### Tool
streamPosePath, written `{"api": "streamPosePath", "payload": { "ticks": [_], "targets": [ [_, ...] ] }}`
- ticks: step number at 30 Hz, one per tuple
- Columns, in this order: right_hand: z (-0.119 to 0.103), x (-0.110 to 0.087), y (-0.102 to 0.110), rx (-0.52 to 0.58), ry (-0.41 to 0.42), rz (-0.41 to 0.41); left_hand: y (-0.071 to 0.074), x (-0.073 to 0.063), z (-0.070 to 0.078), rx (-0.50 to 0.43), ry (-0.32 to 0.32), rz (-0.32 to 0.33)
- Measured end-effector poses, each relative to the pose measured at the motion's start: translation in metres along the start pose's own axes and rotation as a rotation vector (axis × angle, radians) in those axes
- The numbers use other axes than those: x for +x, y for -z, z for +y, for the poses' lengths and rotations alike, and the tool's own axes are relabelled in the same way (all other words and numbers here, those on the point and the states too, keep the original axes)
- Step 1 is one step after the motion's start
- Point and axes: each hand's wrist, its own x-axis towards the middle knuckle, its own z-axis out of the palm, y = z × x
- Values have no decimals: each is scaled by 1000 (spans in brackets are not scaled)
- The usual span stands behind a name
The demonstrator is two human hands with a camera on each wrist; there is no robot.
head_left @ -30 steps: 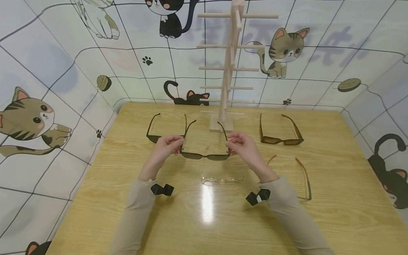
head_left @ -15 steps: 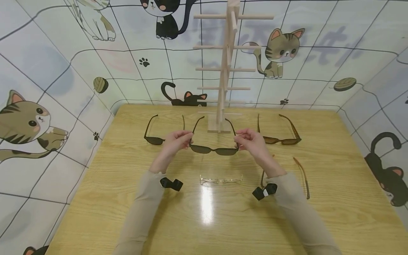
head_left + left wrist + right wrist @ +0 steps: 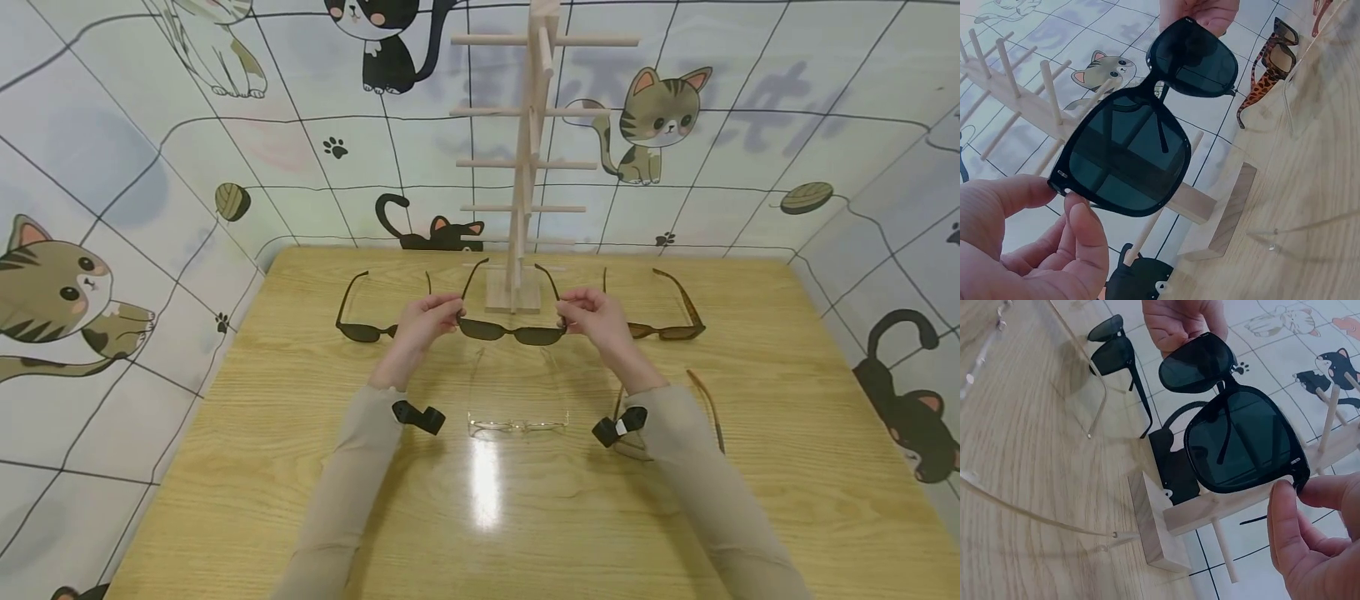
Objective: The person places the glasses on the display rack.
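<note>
Sunglasses with dark lenses (image 3: 510,332) were held above the bench (image 3: 420,517), in front of the wooden stand (image 3: 525,167), temples open and pointing away from the person. The left hand (image 3: 426,321) pinched one outer corner of the frame beside the hinge, thumb against fingers; the right hand (image 3: 597,321) pinched the opposite corner likewise. As grips go, this seemed sound: both lenses were free of fingertips. Doing it well meant moving the two corners evenly, since a lag on one side would probably have twisted the front or strained a hinge. Light pressure looked sufficient. The temple tips' depth relative to the pegs (image 3: 597,41) could not be told, so slow going seemed wise. Wire-rimmed glasses (image 3: 517,426) lay nearer the person.
</note>
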Motion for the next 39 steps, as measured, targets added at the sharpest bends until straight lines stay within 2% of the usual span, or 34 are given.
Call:
{"api": "streamPosePath", "payload": {
  "ticks": [7,11,16,17,20,27,31,34,39],
  "targets": [
    [0,16,1,-26,-21,37,-6,17,3,-107,40,58],
    [-1,24,0,-3,-37,56,-6,28,2,-158,54,83],
    [1,35,-1,37,-51,91,-9,37,-3,-182,19,110],
    [2,37,-1,44,-54,98,-9,39,-5,-212,-4,96],
    [5,43,0,71,-64,120,-11,43,-9,-242,-15,110],
    [4,45,-3,120,-86,127,-15,51,-11,-251,52,160],
    [7,47,-2,131,-98,130,-16,53,-13,-265,52,162],
    [17,53,-1,132,-93,142,-17,53,-14,-264,57,162],
    [22,56,-2,93,-93,155,-17,55,-16,-259,67,167]
  ]
}}
